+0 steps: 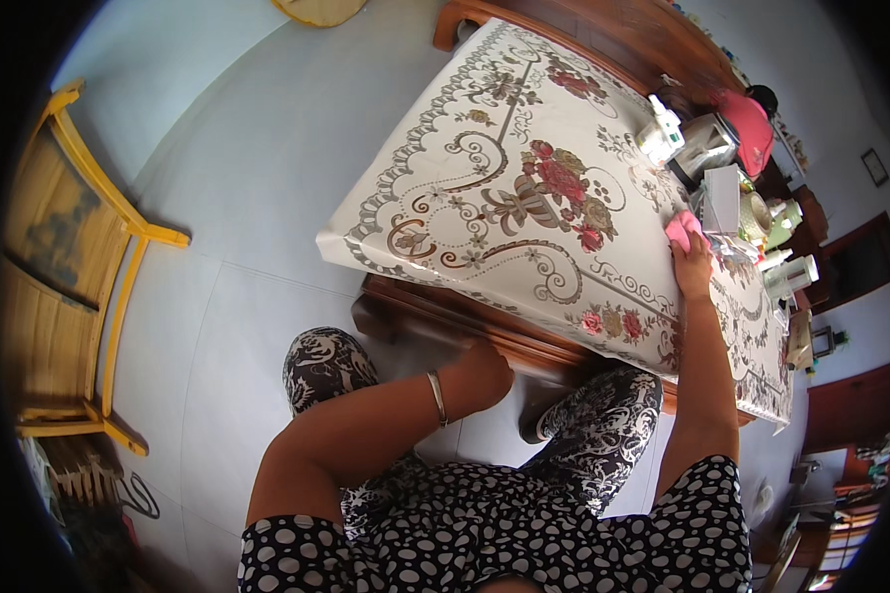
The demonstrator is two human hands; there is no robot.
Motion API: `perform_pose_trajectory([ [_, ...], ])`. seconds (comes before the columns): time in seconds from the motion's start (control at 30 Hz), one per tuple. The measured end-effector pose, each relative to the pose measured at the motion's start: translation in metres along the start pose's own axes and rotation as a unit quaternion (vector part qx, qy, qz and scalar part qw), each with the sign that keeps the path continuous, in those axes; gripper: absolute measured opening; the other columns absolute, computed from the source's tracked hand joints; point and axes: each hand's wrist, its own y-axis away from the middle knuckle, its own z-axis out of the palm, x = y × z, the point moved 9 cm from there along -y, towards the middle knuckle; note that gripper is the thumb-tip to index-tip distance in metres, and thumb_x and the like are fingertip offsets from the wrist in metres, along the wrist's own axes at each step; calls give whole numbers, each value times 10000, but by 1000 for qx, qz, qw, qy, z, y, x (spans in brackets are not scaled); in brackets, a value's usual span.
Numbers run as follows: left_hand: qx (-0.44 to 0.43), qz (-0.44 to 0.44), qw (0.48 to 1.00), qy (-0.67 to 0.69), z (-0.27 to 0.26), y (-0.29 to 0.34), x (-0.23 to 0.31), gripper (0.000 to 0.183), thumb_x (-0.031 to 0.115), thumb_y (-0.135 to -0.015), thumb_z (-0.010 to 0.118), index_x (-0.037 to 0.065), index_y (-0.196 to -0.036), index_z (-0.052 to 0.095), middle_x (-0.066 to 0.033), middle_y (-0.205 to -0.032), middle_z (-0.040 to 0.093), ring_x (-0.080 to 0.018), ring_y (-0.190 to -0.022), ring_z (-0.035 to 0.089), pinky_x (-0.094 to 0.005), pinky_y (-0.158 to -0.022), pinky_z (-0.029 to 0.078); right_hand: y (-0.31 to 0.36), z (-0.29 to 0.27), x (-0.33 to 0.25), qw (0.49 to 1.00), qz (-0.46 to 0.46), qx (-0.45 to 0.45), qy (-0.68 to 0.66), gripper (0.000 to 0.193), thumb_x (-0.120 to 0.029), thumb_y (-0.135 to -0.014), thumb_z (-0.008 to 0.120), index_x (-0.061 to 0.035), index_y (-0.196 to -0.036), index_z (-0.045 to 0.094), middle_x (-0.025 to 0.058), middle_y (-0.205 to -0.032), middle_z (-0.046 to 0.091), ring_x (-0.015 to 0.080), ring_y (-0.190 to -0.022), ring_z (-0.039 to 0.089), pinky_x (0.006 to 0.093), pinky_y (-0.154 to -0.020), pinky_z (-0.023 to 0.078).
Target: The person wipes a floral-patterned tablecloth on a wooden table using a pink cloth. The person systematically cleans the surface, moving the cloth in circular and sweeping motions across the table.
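My right hand (695,265) reaches across the table and presses on a crumpled pink cloth (683,227). The cloth lies beside a group of bottles and boxes on the table's right part. Over my lap, in front of the table's near edge, my left hand (480,378) is closed in a loose fist, and nothing shows in it. A silver bangle (437,397) circles that wrist. Beneath the cloth spreads a cream tablecloth (445,212) printed with red roses and brown scrolls.
A white pump bottle (660,138), a clear container (705,146), a white box (722,198) and a pale green bottle (791,279) crowd the table's right side. A yellow wooden chair (119,232) stands at the left. Behind the table runs a carved wooden bench back (623,35).
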Motion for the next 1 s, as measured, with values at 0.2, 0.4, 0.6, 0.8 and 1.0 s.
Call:
perform_pose_trajectory([
  [0.2,-16,7,999,31,-16,11,6,92,129,-709,546,81,-676,617,-74,-675,610,-208,-674,595,-358,-675,422,-27,11,-32,1000,-11,0,20,527,-424,-835,517,-53,-1208,478,197,-1234,475,381,-1142,425,456,-975,302],
  [0.4,1,-1,999,36,-19,4,4,92,117,-675,548,76,-647,625,-76,-661,609,-218,-659,587,-362,-672,414,-80,44,-107,998,-61,-8,2,525,-426,-836,512,-112,-1253,463,152,-1260,468,356,-1192,390,447,-1003,276],
  [0.6,11,14,998,68,-1,-4,9,87,127,-649,551,81,-628,623,-77,-654,609,-223,-653,584,-379,-670,426,-125,76,-213,995,-61,-75,-12,548,-520,-829,471,-242,-1299,424,66,-1373,372,316,-1281,298,505,-1004,278],
  [0.8,51,28,997,55,-7,-8,10,83,143,-634,557,75,-607,598,-80,-631,596,-220,-640,582,-376,-644,436,-135,82,-326,984,-138,-93,-70,564,-515,-827,469,-226,-1307,410,57,-1389,353,295,-1299,273,470,-1032,256],
  [1.0,67,8,995,67,-16,-13,2,91,153,-626,556,70,-593,570,-89,-605,583,-225,-602,579,-392,-595,443,-90,52,-433,944,-303,-67,-115,468,-417,-842,494,-225,-1267,462,64,-1358,389,286,-1249,341,414,-1026,287],
])
